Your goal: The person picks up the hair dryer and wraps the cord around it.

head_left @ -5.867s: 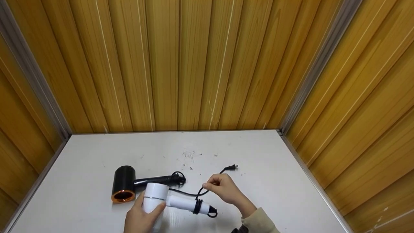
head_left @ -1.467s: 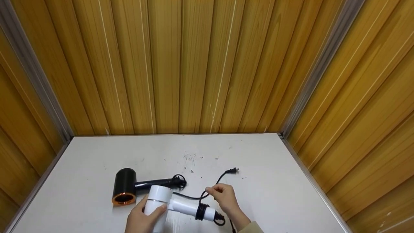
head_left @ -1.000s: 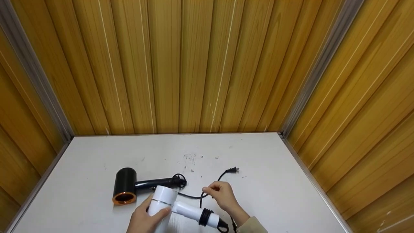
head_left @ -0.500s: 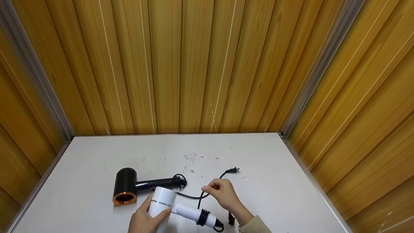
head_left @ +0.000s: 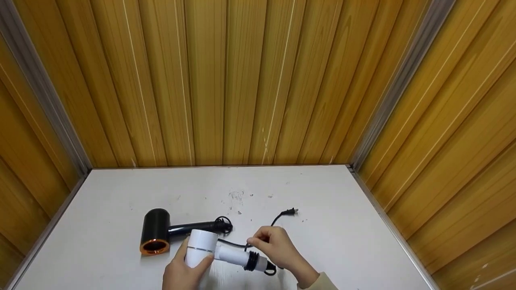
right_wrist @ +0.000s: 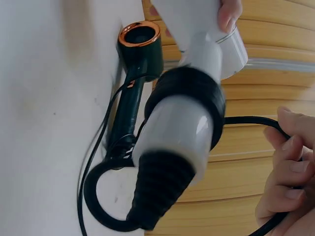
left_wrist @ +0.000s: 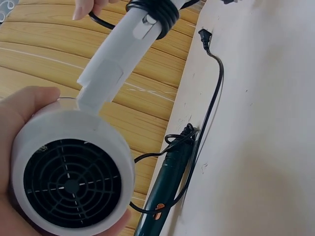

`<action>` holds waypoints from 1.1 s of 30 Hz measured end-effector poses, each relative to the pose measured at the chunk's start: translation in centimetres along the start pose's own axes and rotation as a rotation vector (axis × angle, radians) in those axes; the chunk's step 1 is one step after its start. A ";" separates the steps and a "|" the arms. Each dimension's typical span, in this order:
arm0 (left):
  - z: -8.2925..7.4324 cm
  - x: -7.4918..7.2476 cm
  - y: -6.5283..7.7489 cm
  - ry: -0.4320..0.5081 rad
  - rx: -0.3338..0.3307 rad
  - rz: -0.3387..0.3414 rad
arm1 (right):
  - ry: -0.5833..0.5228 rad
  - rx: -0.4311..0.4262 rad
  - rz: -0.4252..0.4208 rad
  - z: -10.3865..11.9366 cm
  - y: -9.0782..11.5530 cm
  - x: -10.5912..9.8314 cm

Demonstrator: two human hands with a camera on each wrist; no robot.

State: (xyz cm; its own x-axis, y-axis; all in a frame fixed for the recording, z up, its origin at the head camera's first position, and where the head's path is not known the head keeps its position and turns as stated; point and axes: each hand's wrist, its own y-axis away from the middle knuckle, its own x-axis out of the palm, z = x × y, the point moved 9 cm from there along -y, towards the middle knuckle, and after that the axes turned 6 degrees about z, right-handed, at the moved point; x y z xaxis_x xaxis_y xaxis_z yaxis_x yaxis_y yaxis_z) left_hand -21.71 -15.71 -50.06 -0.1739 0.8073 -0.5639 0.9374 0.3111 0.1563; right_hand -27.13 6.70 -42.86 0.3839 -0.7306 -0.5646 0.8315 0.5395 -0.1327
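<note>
White dryer: glossy white plastic hair dryer with cylindrical barrel (head_left: 201,241), held bottom centre of the head frame; handle pointed right.
Left hand: barrel is gripped by the left hand (head_left: 183,274), thumb and fingers wrapped round it.
Right hand: free stretch of the black, round, flexible power cord (head_left: 250,261) is pinched between thumb and fingers of the right hand (head_left: 278,246), lower centre-right of the frame; more cord is run through the curled fingers.
Coil: cord turns are stacked round the handle near its end.
Weight: moderate, probably; barrel end likely the heavier.
Shell: stiff, likely a bit slippery.
Fragile spot: round black grille (left_wrist: 72,184), best not pressed.
Cord feel: bendy, springy, light; could be kinked or tangled.
Sleeve: ribbed black rubbery sleeve (right_wrist: 160,184) at handle end, best not tugged.
Best hold: barrel wrapped with a full hand; cord taken close to the coil.
Dark dryer: blackish-green hair dryer with copper-coloured ring (head_left: 156,226), laid lower left on the white flat table (head_left: 117,193); touched by neither hand.
Plug: black two-prong plug (head_left: 289,211), right of centre; owner dryer can't be told for sure.
</note>
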 end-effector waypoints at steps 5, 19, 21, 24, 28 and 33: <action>-0.3 -0.5 0.2 0.022 0.010 -0.056 | 0.030 -0.017 0.014 0.0 0.2 0.4; -1.7 -1.7 0.9 0.106 0.099 -0.301 | -0.058 -0.035 0.023 3.3 1.0 0.4; -2.0 -1.9 1.1 0.125 0.114 -0.330 | -0.055 -0.060 0.006 4.6 1.3 0.2; -2.1 -2.0 1.1 0.150 0.104 -0.337 | -0.047 -0.101 -0.016 5.8 1.6 0.1; -2.2 -1.9 1.0 0.189 0.070 -0.312 | -0.065 -0.113 -0.022 5.9 1.7 0.4; -2.1 -1.9 1.0 0.225 0.045 -0.304 | -0.098 -0.087 -0.010 5.2 1.8 1.0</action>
State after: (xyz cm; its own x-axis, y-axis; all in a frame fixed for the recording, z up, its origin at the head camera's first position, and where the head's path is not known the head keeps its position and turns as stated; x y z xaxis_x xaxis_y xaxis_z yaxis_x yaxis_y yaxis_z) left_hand -21.08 -15.95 -47.14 -0.5035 0.7732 -0.3856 0.8443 0.5350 -0.0297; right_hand -23.17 4.75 -39.48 0.4165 -0.7717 -0.4807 0.7994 0.5627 -0.2106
